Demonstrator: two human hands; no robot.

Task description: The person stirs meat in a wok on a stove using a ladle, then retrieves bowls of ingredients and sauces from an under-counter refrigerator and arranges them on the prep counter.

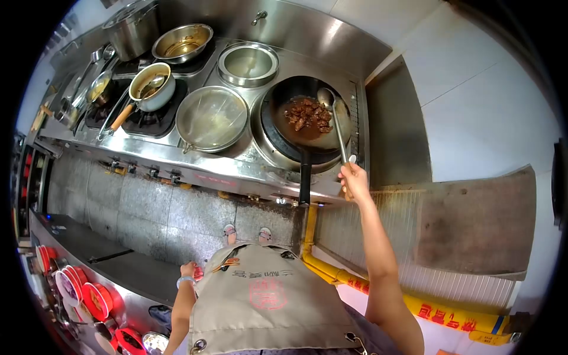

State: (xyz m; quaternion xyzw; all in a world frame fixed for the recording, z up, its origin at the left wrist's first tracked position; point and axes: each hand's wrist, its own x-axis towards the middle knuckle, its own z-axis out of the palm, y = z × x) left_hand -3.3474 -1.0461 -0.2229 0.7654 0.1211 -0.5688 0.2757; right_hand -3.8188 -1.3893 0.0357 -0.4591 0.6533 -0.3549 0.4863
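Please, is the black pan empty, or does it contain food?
Not empty: dark brown food pieces lie inside the black pan, near the ladle.

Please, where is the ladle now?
In the head view, the ladle is right of centre, held in the right hand, its bowl inside the black pan beside the brown food.

Bright overall. Glare streaks steel backsplash [310,36] between 12 and 1 o'clock; tiled wall [479,100] pale at 2. Fisheye stretches red bowls [108,300] at 8. Corners black.
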